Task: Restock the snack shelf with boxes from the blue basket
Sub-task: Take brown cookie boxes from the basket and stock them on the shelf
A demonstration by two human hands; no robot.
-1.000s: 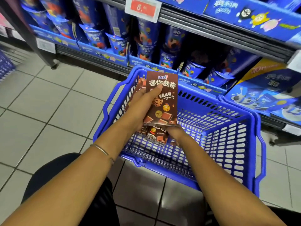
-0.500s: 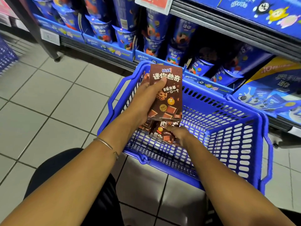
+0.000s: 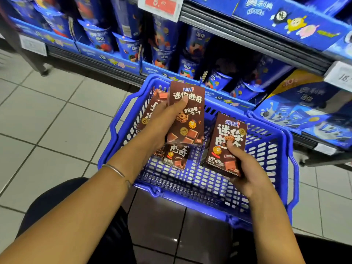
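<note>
Left hand (image 3: 163, 121) is gripping a fanned bunch of brown boxes over the basket (image 3: 266, 147). The front box (image 3: 187, 119) has the thumb laid across it, and the back box (image 3: 153, 109) peeks out on the left, mostly covered. Can't tell how many are in that bunch. A low box (image 3: 176, 156) sticks out under the front one; no idea if the hand has it or it's lying in the basket. Right hand (image 3: 247, 174) clutches a tilted box (image 3: 222, 145) by its bottom corner, above the basket's middle. The shelf (image 3: 247, 37) behind holds blue cups (image 3: 163, 58), blurry, with the upper rows cut off.
</note>
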